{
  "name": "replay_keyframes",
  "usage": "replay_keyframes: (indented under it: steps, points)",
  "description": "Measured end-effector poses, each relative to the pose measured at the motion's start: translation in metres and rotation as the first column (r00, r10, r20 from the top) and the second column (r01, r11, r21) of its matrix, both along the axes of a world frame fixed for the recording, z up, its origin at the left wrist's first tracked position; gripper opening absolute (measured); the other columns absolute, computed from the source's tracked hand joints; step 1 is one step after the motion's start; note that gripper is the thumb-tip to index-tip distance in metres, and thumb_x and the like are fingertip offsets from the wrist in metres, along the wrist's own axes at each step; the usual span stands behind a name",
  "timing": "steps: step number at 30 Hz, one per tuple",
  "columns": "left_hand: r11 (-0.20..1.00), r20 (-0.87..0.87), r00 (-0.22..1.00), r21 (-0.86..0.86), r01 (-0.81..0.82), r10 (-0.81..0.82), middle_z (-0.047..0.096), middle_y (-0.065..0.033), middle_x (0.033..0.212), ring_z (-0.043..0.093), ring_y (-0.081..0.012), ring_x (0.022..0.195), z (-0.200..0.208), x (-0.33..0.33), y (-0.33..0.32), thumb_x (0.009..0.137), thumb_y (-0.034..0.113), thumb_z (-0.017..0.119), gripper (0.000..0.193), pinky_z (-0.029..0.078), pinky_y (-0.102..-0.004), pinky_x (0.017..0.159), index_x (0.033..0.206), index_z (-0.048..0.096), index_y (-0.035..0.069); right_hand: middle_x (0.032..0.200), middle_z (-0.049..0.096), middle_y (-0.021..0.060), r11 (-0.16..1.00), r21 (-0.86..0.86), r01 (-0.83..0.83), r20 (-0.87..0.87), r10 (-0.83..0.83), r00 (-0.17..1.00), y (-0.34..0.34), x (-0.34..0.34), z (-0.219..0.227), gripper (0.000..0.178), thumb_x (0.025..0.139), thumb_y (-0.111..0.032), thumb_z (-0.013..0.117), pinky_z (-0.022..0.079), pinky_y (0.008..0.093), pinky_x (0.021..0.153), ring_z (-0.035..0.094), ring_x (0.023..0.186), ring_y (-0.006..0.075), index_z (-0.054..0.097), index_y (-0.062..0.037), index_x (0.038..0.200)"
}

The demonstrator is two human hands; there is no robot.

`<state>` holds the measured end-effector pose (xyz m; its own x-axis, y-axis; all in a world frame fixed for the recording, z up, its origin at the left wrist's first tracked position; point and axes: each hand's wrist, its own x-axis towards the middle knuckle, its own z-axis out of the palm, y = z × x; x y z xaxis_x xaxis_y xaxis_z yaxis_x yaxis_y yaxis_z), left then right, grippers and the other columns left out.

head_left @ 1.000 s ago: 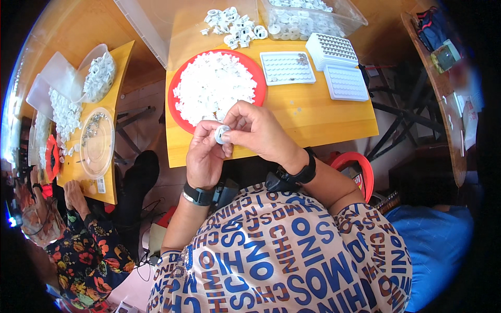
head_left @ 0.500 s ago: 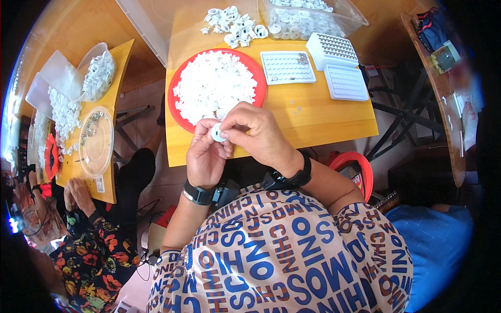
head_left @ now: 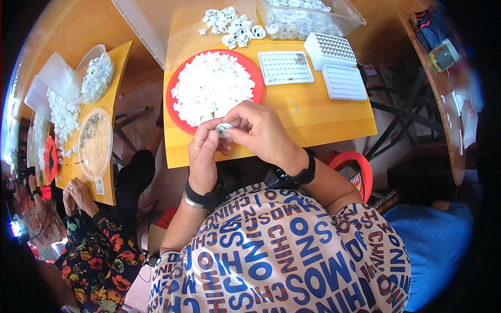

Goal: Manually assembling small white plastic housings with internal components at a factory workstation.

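A small round white plastic part (head_left: 223, 128) is pinched between my two hands above the table's near edge. My left hand (head_left: 204, 148) grips it from the left with thumb and fingers, palm turned inward. From the right, my right hand (head_left: 261, 130) closes its thumb and forefinger on the same part. Its upturned side shows a raised rim and a dark spot at the middle; finer detail is too small to tell. Just beyond the hands, a round red tray (head_left: 260, 86) holds a heap of white plastic pieces (head_left: 214, 83).
Right of the red tray lies a white pitted tray (head_left: 274, 75) with a few metal discs (head_left: 300, 60). Stacked white trays (head_left: 329, 49) and a clear bin (head_left: 313, 28) stand behind. Loose white parts (head_left: 235, 26) lie at the back. At left, a co-worker's hands (head_left: 78, 195) rest by another table.
The white part has been turned between my fingers, so a rimmed side shows instead of the flat slotted face. My left hand has rolled inward, with its fingers more bent.
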<state>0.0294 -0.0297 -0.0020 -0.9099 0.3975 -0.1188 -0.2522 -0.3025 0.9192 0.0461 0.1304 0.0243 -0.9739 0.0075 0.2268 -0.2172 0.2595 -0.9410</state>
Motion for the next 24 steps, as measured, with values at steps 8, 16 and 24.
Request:
replay_keyframes:
  steps: [8,16,24]
  points:
    - [0.99,-0.034,0.992,0.066,-0.122,0.124,0.061,-0.0033,0.087,0.052,-0.0081,0.067,0.001,0.005,0.003,0.097,0.015,0.049,0.019,0.041,-0.0191,0.056,0.111,0.057,0.004,0.075,0.063,0.0093,0.997,-0.073,-0.014,0.028,0.016,0.999,-0.007,0.005,0.0,0.013,0.08,-0.002,0.069,0.05,0.0267,0.057,0.063,0.064,0.0149,0.059,0.0006,0.089]
    - [0.987,-0.169,0.972,0.023,-0.162,0.163,0.058,-0.0003,0.083,0.049,-0.0055,0.065,-0.002,0.012,0.006,0.099,0.018,0.048,0.018,0.038,-0.0181,0.055,0.11,0.055,0.005,0.07,0.064,0.0081,0.977,-0.213,0.025,0.038,-0.017,0.999,-0.018,0.008,-0.006,0.008,0.084,0.0,0.066,0.049,0.024,0.053,0.063,0.061,0.0114,0.057,0.0004,0.085]
    - [0.983,-0.225,0.958,-0.002,-0.186,0.181,0.055,-0.0005,0.084,0.046,-0.0048,0.068,0.0,0.014,0.007,0.099,0.013,0.045,0.018,0.038,-0.0192,0.058,0.112,0.051,0.003,0.071,0.064,0.0087,0.98,-0.198,0.021,-0.051,-0.032,0.998,-0.019,0.009,-0.002,0.009,0.084,-0.002,0.066,0.05,0.0242,0.054,0.064,0.062,0.0129,0.057,-0.0002,0.084]
